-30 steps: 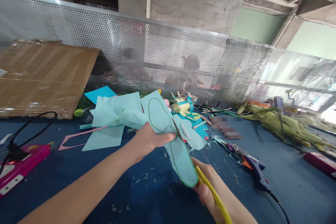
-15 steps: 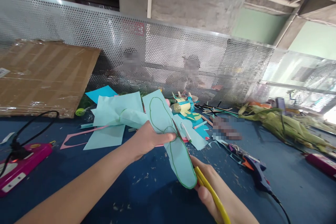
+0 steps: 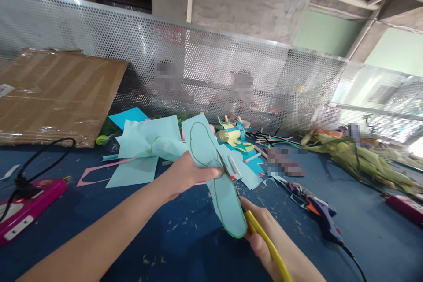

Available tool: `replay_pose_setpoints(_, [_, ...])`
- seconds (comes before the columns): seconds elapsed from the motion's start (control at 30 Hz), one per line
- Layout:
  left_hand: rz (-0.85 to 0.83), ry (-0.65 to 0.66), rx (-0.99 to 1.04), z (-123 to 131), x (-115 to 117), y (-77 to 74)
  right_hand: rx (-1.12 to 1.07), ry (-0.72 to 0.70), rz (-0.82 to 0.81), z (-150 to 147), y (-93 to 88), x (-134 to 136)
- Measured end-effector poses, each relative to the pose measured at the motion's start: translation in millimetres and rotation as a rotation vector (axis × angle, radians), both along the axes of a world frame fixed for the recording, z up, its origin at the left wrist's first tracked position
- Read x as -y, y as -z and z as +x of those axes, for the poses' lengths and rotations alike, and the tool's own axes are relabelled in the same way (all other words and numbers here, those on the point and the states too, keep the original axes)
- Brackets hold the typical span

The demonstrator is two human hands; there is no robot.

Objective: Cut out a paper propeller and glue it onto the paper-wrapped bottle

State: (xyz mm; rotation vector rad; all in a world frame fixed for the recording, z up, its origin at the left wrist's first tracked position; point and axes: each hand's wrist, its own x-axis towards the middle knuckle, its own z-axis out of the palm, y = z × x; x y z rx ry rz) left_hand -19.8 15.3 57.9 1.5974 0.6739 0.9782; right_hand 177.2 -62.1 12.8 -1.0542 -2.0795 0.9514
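While pinching blue paper (image 3: 228, 205) in left hand (image 3: 183, 176), snipping green outline with scissors (image 3: 272, 249) clenched in right hand (image 3: 261, 234); next, likely rotating sheet.

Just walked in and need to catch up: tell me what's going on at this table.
A person is cutting paper. The left hand pinches a light blue paper sheet with a green outline drawn on it, held up above the blue table. The right hand grips yellow-handled scissors, whose blades meet the sheet's lower edge by the green line. Loose paper sheets lie behind, and a blue glue gun lies to the right.
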Motion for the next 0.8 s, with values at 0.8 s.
replay_pose_setpoints(0.8, [-0.208, 0.029, 0.104, 1.2, 0.0, -0.6, -0.1, 0.124, -0.087, -2.5, 7.6, -0.4])
